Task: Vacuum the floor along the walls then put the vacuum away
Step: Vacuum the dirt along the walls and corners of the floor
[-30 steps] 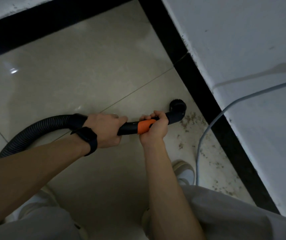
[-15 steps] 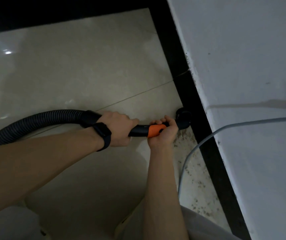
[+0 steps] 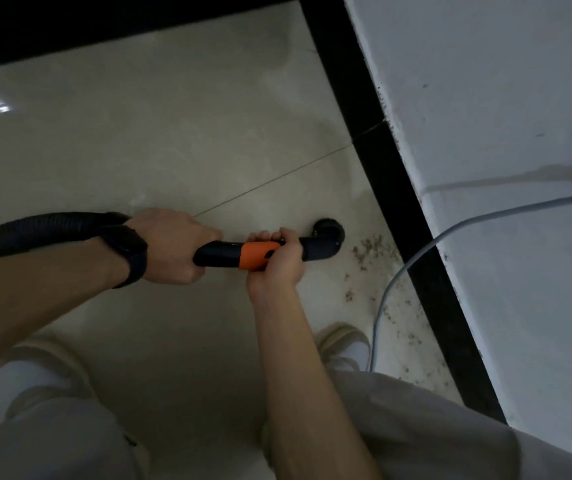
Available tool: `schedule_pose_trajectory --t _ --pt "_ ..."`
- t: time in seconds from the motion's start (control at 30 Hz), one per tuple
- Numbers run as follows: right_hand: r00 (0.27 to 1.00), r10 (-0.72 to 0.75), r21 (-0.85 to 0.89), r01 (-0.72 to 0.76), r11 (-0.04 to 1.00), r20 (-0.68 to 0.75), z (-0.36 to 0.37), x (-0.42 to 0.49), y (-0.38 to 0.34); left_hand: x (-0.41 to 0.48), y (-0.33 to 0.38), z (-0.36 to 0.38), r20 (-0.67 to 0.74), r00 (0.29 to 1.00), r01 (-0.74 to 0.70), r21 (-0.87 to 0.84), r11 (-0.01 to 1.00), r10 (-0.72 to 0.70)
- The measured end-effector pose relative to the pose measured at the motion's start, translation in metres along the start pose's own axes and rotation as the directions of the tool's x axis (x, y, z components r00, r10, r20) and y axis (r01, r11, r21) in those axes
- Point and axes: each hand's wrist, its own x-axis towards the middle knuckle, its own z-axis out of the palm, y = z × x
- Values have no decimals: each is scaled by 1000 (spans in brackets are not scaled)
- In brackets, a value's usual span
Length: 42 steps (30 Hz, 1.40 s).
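**Two hands on the tube, nozzle working toward the grit by the wall**

At the left edge of the frame the ribbed hose (image 3: 35, 230) arcs in low over the floor (image 3: 173, 133). The vacuum's body is out of frame, so no bin or other container shows and you cannot tell how full it is.

Your left hand (image 3: 173, 247), with a dark watch (image 3: 132, 254) on its wrist, has its fingers curled tight round the black tube (image 3: 218, 254) where the hose joins it. That rear grip looks meant to take the drag of the hose and steer.

Just to its right, your right hand (image 3: 277, 261) wraps the same tube at the orange collar (image 3: 255, 254), fingers closed over the top. Holding that far forward probably gives you fine aim and downward pressure.

The nozzle (image 3: 328, 237) points down at the tile in mid-frame, near the black border (image 3: 392, 188) but not against it. Brown debris (image 3: 367, 251) lies just right of it and trails toward the lower right along the border, so this stretch is not yet done.

A grey cable (image 3: 416, 258) drops from the wall (image 3: 485, 133) at right and crosses the border into that grit; keep the nozzle from snagging it. Your right shoe (image 3: 343, 344) stands beside the cable.
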Motion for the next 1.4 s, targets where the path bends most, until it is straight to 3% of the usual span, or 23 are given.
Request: schedule_pose_trajectory --t 0.37,0.53,1.4 --pt "985 28 -42 -35 999 -168 -38 -33 46 -52 1 44 -22 998 -59 88 994 61" --pt "988 10 -42 -17 999 -155 -42 -26 32 -43 17 46 -58 996 -57 147 988 66" --pt "994 -71 -57 67 996 -85 -34 17 -42 31 59 12 -60 998 -29 85 996 34"
